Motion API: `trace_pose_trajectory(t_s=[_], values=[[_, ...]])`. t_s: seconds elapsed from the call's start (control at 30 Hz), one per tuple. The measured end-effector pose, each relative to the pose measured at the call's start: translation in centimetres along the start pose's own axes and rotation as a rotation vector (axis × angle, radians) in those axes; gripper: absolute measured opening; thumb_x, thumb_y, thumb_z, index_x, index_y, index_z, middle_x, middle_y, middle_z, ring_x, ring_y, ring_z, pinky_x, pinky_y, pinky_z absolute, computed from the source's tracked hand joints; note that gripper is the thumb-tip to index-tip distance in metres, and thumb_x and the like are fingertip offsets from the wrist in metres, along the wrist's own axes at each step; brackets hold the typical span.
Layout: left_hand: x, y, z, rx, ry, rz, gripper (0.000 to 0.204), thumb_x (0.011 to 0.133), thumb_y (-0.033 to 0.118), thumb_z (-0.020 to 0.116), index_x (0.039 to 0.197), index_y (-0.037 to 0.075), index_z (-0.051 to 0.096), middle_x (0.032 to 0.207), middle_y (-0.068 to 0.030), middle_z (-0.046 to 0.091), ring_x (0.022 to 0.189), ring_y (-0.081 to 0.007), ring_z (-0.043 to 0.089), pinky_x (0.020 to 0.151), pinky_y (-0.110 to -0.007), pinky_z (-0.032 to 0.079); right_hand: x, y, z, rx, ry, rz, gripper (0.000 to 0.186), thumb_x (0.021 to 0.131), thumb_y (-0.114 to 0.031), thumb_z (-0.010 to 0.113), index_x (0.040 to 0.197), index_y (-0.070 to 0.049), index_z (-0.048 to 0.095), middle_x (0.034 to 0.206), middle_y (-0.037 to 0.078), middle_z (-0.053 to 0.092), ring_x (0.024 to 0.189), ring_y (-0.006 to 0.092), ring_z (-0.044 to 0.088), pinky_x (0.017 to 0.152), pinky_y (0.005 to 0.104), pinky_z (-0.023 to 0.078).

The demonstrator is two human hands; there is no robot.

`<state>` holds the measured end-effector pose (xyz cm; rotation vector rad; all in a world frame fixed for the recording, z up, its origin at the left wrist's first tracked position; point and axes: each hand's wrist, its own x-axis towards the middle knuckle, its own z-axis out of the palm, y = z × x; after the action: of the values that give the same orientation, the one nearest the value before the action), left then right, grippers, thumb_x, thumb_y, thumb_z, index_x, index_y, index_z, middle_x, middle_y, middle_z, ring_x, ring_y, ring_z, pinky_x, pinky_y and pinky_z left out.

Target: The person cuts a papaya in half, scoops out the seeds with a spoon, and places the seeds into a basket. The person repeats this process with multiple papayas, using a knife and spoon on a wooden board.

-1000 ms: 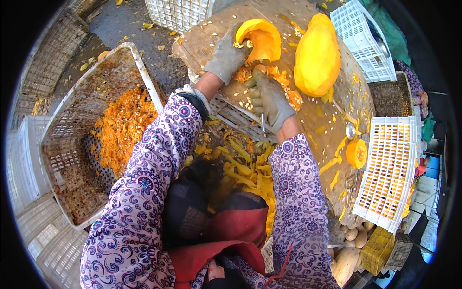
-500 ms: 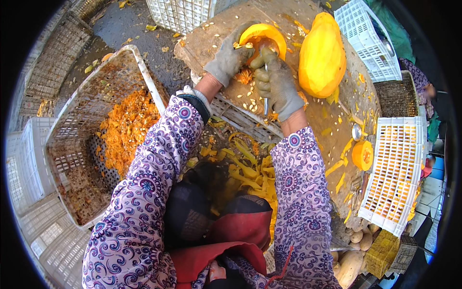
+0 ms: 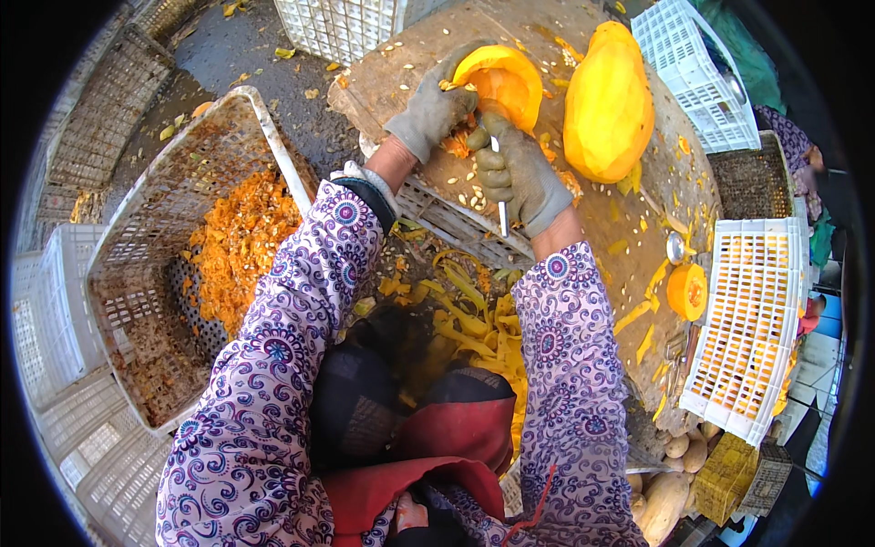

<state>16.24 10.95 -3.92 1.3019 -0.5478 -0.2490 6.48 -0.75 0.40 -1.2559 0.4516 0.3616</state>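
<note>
left hand (image 3: pixel 432 111) grips the cut pumpkin (image 3: pixel 512 80); right hand (image 3: pixel 527 180), just below it, clasps a tool (image 3: pixel 502 219): likely hollowing; next scrape needs steadiness.

My sleeves (image 3: pixel 283 351): pale lilac, purple swirls, rosettes. My gloves (image 3: pixel 538 187): dull grey. Pumpkin piece (image 3: pixel 510 82) I grip: orange hollow, yellow-orange rim. Tool handle (image 3: pixel 503 220): whitish. Whole pumpkin (image 3: pixel 606 109): bright yellow. My lap cloth (image 3: pixel 456 430): red.

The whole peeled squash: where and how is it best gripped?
Probably around the broad near half of the squash, palm coming from the right: it lies lengthwise and narrows toward its far end, and its right flank faces away from the right hand and the hollowed squash piece.
</note>
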Motion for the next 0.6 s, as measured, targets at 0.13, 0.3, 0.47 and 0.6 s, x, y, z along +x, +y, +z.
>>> trace_pose_trajectory(t_s=[0.13,0.3,0.47,0.6], values=[[0.2,-0.1,0.2,0.012,0.028,0.222,0.046,0.078,0.002,0.053,0.123,0.005,0.05,0.088,-0.0003,0.057,0.069,-0.0077,0.053,0.058,-0.021,0.046,-1.2,0.1,-0.3,0.038,-0.024,-0.052,0.04,0.092,-0.045,0.046,0.084,-0.006,0.051,0.054,-0.008,0.032,0.04,0.0016,0.024,0.035,0.0179,0.018],[0.1,-0.2,-0.1,-0.018,0.006,0.095,0.043,0.078,0.002,0.051,0.122,0.006,0.051,0.086,0.0004,0.057,0.067,-0.0078,0.053,0.056,-0.02,0.045,-0.4,-1.1,0.0,0.029,-0.063,-0.137,0.037,0.092,-0.044,0.048,0.085,-0.009,0.052,0.051,-0.009,0.03,0.036,0.0013,0.022,0.032,0.0171,0.017],[0.5,-0.8,-0.4,0.088,0.019,0.107,0.044,0.08,0.002,0.051,0.124,0.006,0.05,0.096,-0.0014,0.059,0.079,-0.0095,0.055,0.066,-0.022,0.048,-1.3,0.4,0.6,-0.011,0.065,0.078,0.037,0.093,-0.044,0.046,0.086,-0.008,0.051,0.053,-0.009,0.03,0.038,0.0012,0.022,0.033,0.0178,0.016],[0.8,-1.0,-0.2,0.03,-0.006,0.144,0.041,0.087,0.01,0.055,0.127,0.007,0.049,0.11,-0.0041,0.058,0.097,-0.0119,0.054,0.08,-0.025,0.047,-1.8,0.8,0.5,-0.043,0.067,0.002,0.037,0.092,-0.044,0.046,0.085,-0.008,0.05,0.053,-0.009,0.029,0.039,0.0011,0.021,0.034,0.018,0.017]])
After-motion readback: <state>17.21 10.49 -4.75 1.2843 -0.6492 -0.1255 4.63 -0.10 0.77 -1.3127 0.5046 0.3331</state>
